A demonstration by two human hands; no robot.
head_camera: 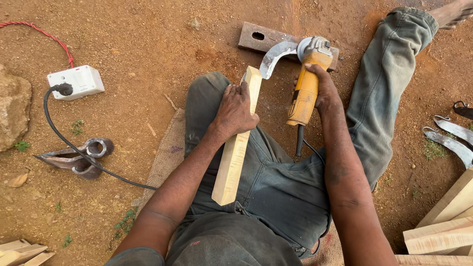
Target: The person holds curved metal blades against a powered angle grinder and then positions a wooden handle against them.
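Seated on burlap sacking point(165, 152) over red earth, a person clamps the left hand point(235, 111) around a pale wooden stick point(235, 148) resting along the left thigh, its far end meeting the guard of a yellow angle grinder point(306, 83) that the right hand point(322, 88) grips with fingers wrapped around the body. A white socket box point(76, 81) lies upper left with a black cable point(74, 148) and red cord point(47, 34). A slotted steel plate point(263, 38) is partly hidden behind the grinder, whose disc cannot be seen; metal blades point(451, 140) and cut timber point(443, 231) run off the right edge.

Soft even daylight, sharp focus
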